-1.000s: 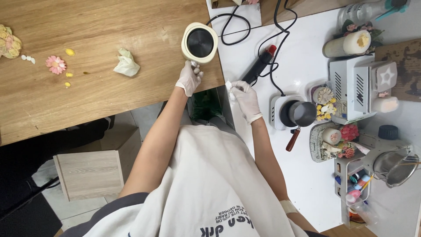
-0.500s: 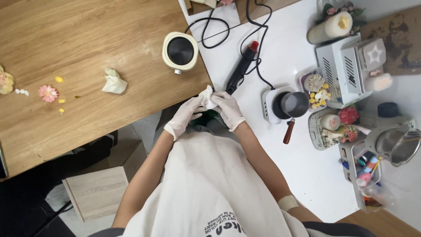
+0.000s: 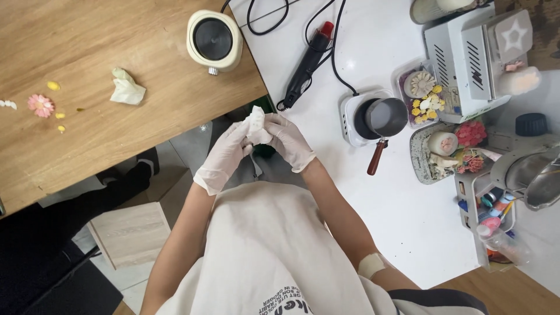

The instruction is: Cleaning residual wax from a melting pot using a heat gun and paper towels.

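Observation:
Both my hands wear white gloves and meet over the gap between the two tables. My left hand (image 3: 223,158) and my right hand (image 3: 290,142) together grip a crumpled white wad of tissue (image 3: 255,125), held just off the corner of the wooden table (image 3: 87,151). A cream round appliance with a dark top (image 3: 213,39) stands on that corner, just beyond my hands. A black heat tool with a red tip (image 3: 307,63) lies on the white table (image 3: 402,210) near my right hand.
Another crumpled tissue (image 3: 127,87), a pink flower (image 3: 40,105) and yellow bits lie on the wooden table. A small pot on a white hotplate (image 3: 379,118), trays of wax flowers (image 3: 446,146), a white machine (image 3: 469,58) and a metal pitcher (image 3: 534,175) crowd the right. A wooden box (image 3: 129,233) sits on the floor.
My hands have drawn back from the cream appliance and the white table, come together, and now crumple the white tissue between them. The view has shifted slightly.

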